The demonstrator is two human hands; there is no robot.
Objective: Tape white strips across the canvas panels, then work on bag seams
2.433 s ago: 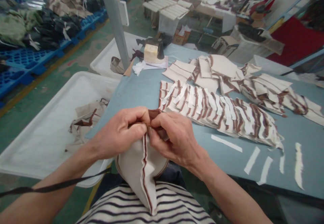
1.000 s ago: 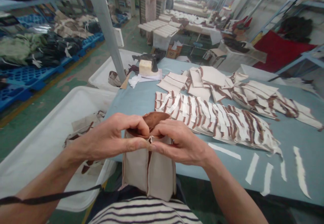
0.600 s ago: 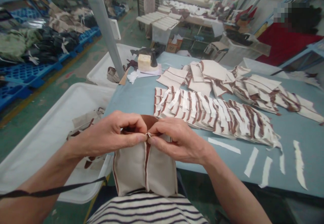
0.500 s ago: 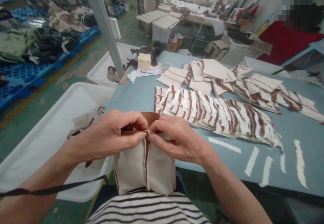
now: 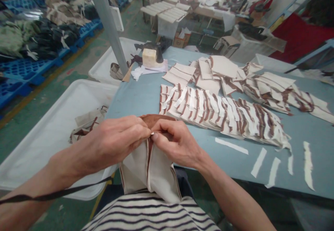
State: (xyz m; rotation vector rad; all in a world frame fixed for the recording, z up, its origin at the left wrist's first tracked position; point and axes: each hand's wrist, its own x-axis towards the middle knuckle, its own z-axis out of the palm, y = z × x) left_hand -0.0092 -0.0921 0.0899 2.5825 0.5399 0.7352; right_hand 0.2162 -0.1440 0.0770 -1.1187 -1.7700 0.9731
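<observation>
Blue desk extends beyond and right of the hands. Left hand and right hand pinch the rim of a brown-lined cream pouch hanging beneath them. Its front seam appears joined; rim work appears unfinished. Farther right, overlapping panels bear white strips; nearer, loose strips lie unattached.

At the near edge of a blue table, a person in a striped top pinches the rim of a cream, brown-lined pouch with left hand and right hand. On the table lie an overlapping row of cream pieces, a looser pile behind and white strips in front; a white tub stands at its left side.
</observation>
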